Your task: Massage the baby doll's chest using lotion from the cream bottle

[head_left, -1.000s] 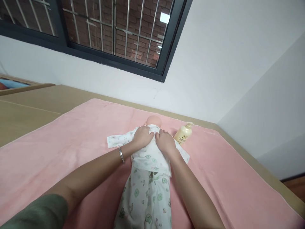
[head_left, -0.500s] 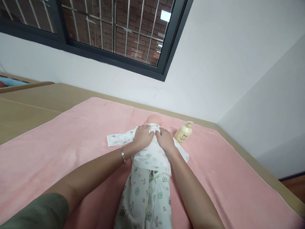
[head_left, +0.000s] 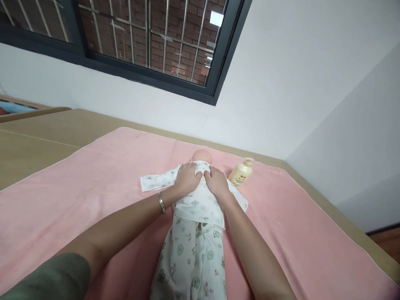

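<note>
We have the doll (head_left: 198, 206) lying on the pink blanket (head_left: 93, 179), long axis running almost straight away from us: head (head_left: 202, 155) toward the far edge, legs toward the near one. One sleeve (head_left: 158, 182) points to the left edge. Our left hand (head_left: 188, 178) and right hand (head_left: 216, 182) rest spread on its upper body, thumbs inward. The pump bottle (head_left: 241, 174) is near the far right corner.
</note>
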